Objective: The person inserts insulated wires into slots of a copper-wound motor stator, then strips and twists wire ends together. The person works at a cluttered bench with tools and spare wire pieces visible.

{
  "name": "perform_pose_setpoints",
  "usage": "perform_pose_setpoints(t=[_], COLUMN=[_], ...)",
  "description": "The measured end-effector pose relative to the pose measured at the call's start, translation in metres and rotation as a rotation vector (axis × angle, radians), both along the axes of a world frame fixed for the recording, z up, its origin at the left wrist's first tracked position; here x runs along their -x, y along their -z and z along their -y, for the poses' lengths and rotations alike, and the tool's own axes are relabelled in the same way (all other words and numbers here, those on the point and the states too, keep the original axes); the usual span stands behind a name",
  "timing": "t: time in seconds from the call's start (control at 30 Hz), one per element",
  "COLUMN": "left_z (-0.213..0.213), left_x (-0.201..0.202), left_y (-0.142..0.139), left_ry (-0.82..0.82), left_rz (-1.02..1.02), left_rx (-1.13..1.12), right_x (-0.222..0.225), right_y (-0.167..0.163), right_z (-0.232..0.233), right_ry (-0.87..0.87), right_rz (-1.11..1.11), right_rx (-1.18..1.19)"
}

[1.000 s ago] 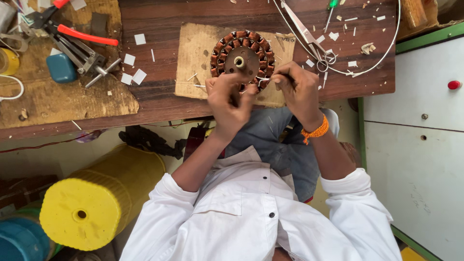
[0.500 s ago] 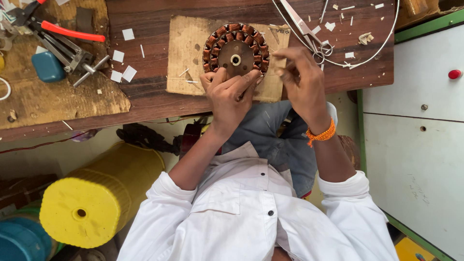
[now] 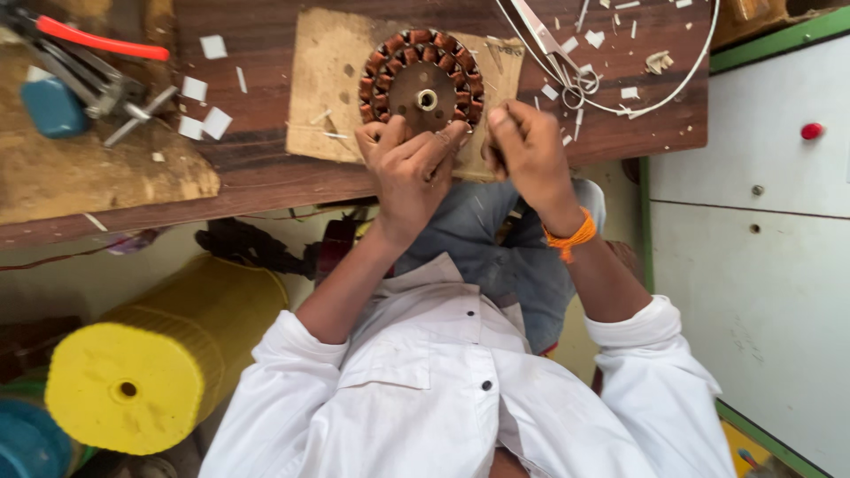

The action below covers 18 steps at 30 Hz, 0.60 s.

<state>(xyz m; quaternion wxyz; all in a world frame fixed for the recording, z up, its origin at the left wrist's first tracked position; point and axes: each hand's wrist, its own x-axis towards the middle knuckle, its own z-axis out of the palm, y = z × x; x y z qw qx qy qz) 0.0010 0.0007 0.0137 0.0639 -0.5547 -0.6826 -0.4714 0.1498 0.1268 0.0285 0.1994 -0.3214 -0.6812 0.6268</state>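
Note:
A round motor stator (image 3: 421,78) with copper-brown coils around a metal hub lies on a piece of cardboard (image 3: 323,88) on the wooden table (image 3: 266,168). My left hand (image 3: 409,168) grips the stator's near edge, thumb and fingers spread over its rim. Just right of the stator, my right hand (image 3: 525,150) is closed, its fingertips pinched together; what it pinches is too small to make out. An orange band circles my right wrist.
Scissors (image 3: 556,49) and a white wire loop (image 3: 673,84) lie at the table's back right among paper scraps. Red-handled pliers (image 3: 97,42) and a blue object (image 3: 51,106) sit at the left. A yellow spool (image 3: 155,372) stands below the table, a white cabinet (image 3: 761,230) at right.
The view has shifted, so the table and stator sit a little higher in the frame. Both hands stay at the stator's near edge; the right hand has drawn slightly nearer to me.

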Motion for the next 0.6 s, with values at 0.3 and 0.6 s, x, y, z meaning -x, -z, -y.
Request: perform_pose_setpoints(t=[0.3,0.6], left_z=[-0.001,0.000], left_x=[0.000,0.001], left_y=[0.000,0.001], left_ry=[0.016,0.026], left_rz=[0.042,0.064], left_rx=[0.006,0.007], right_x=[-0.008,-0.005], right_y=[-0.018,-0.036], right_z=[-0.010,-0.020], right_ry=[0.040,-0.339], right_rz=[0.030,0.028], right_rx=[-1.060,-1.467])
